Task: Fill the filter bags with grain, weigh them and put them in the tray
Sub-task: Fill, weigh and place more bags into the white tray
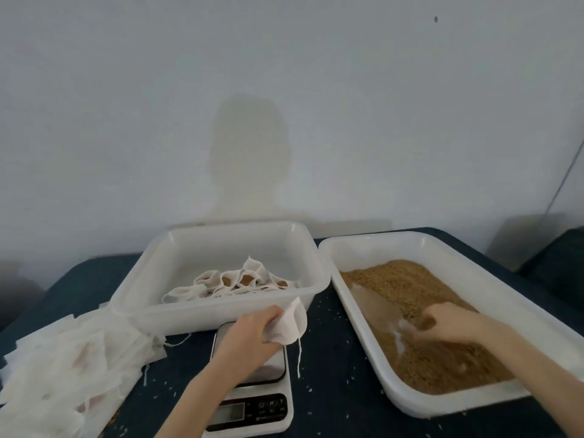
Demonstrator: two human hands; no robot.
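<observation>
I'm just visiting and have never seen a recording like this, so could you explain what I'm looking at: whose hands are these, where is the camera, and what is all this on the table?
No machine here: a person works with bare hands, and the single picture comes from a wide-angle camera worn on their head, looking forward and down.

The left hand grips an open white filter bag above a small kitchen scale, its string dangling. The right hand is curled down in the brown grain, seemingly scooping some; what it holds is hidden.

The grain lies in a white tray on the right. A second white tray behind the scale holds bags that already have grain in them. A pile of flat, empty filter bags lies at the left. Everything sits on a dark blue table, sprinkled with stray grains.
</observation>
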